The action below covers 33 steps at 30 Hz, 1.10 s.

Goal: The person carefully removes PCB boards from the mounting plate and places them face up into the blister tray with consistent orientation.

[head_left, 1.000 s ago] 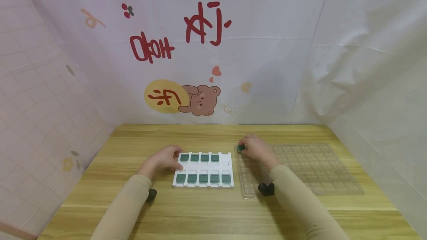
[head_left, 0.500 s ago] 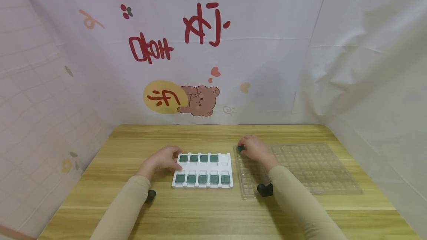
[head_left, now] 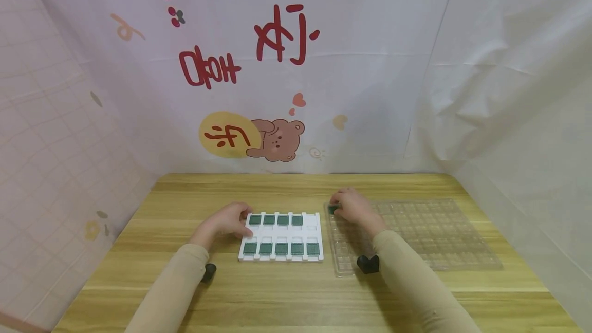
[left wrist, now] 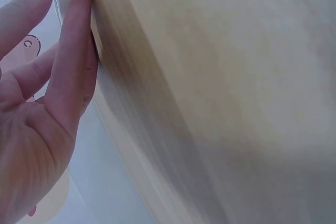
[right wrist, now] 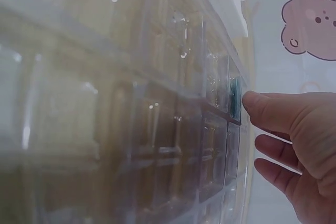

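My left hand (head_left: 231, 219) grips the left edge of a white tray (head_left: 287, 230), its fingers at the tray's edge in the left wrist view. Two rows of square green chips (head_left: 281, 248) sit in this tray. To its right lies a clear plastic compartment tray (head_left: 343, 252). Over the far left corner of the clear tray is my right hand (head_left: 353, 205). A green chip (right wrist: 234, 100) sits inside a compartment there, seen through the plastic. The thumb tip is right beside it at the rim, and the other fingers are loosely bent.
The clear tray's many compartments (head_left: 427, 230) stretch to the right, under the right forearm. A black wrist piece (head_left: 368, 264) hangs below the right arm, another (head_left: 209, 272) by the left. A printed white curtain (head_left: 361, 91) stands behind the wooden table (head_left: 277, 297).
The green chip at my right fingertips has moved slightly down into the corner compartment of the clear tray. My left hand and the white tray stay nearly in place.
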Each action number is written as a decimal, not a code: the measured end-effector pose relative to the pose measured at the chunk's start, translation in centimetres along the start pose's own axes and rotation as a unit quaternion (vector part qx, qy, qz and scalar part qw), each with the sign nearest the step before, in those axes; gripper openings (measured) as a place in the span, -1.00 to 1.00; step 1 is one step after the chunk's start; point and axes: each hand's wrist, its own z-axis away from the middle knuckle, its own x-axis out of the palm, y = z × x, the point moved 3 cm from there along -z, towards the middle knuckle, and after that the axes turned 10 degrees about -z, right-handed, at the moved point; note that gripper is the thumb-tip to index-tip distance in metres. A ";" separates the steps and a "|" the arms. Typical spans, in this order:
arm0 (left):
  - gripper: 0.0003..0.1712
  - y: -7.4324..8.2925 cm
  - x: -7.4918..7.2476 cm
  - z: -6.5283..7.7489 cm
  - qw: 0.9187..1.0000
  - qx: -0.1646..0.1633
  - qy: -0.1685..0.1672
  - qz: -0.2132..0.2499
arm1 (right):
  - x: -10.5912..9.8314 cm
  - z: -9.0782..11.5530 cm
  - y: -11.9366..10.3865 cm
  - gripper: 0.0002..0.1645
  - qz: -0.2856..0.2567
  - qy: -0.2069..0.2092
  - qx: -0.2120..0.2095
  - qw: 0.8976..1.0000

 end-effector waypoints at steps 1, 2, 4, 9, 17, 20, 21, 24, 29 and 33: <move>-0.25 0.0 0.0 0.0 1.000 0.001 0.000 -0.001 | 0.0 0.1 0.0 -0.72 -0.001 0.002 0.000 1.000; -0.25 0.1 -0.1 0.1 1.000 0.001 0.000 -0.002 | -0.1 0.1 -0.1 -0.72 -0.004 0.004 -0.001 1.000; -0.26 0.2 -0.1 0.1 1.000 0.002 0.000 -0.004 | -0.3 0.3 -0.2 -0.74 -0.019 0.007 -0.005 1.000; -0.26 0.1 0.0 -0.1 1.000 0.001 0.000 -0.011 | -1.3 1.1 -0.6 -0.74 -0.058 0.016 -0.020 0.998; -0.27 -0.3 0.2 -0.4 1.000 0.004 0.007 -0.024 | -2.9 2.6 -1.3 -0.60 -0.093 0.051 -0.038 0.994; -0.27 -0.2 0.2 -0.3 1.000 0.009 0.007 -0.020 | -3.2 3.1 -1.6 -0.58 -0.105 0.072 -0.052 0.990; -0.27 -0.2 0.2 -0.3 1.000 0.010 0.007 -0.018 | -3.3 3.2 -1.7 -0.58 -0.106 0.079 -0.060 0.989; -0.27 -0.2 0.2 -0.2 1.000 0.008 0.007 -0.014 | -3.5 3.6 -2.0 -0.57 -0.108 0.097 -0.080 0.986; -0.26 -0.1 0.2 -0.1 1.000 0.004 0.005 -0.013 | -3.8 4.3 -2.9 -0.56 -0.118 0.127 -0.119 0.978; -0.25 0.0 0.1 0.0 1.000 0.006 0.005 -0.014 | -3.6 4.7 -3.7 -0.58 -0.158 0.141 -0.126 0.969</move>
